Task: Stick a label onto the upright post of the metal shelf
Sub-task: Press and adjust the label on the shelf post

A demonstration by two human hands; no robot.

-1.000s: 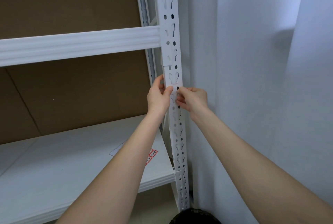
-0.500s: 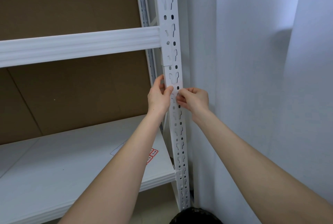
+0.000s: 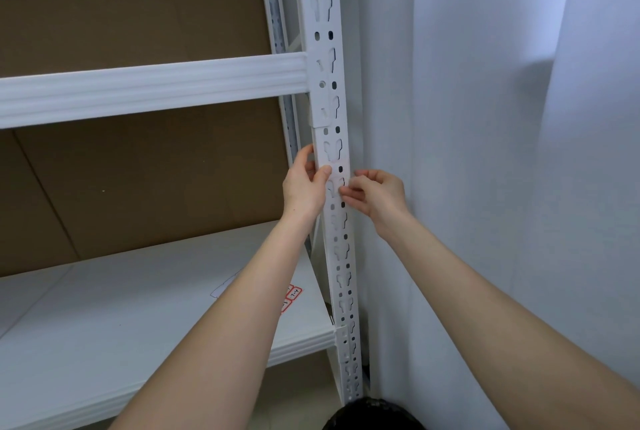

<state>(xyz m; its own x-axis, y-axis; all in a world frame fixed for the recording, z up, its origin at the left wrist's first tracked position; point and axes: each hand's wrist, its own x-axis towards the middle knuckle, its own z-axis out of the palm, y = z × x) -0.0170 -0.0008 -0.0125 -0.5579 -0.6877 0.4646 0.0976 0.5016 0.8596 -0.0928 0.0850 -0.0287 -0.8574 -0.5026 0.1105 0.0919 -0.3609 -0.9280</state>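
The white perforated upright post [image 3: 329, 90] of the metal shelf runs from top to bottom at centre. My left hand [image 3: 304, 183] grips its left edge, thumb pressed on the front face. My right hand [image 3: 375, 195] touches the post's right side with pinched fingertips. Between thumb and fingertips lies a pale, almost see-through label [image 3: 335, 183] against the post; its edges are hard to make out.
A white shelf board [image 3: 104, 308] below holds a sheet of red-bordered labels [image 3: 292, 296], partly behind my left forearm. A white crossbeam [image 3: 152, 86] joins the post above. Brown cardboard [image 3: 138, 180] backs the shelf. A pale curtain [image 3: 502, 152] hangs right.
Both hands stay on the post at the same height; the right fingertips have shifted slightly on the label. Nothing else has moved.
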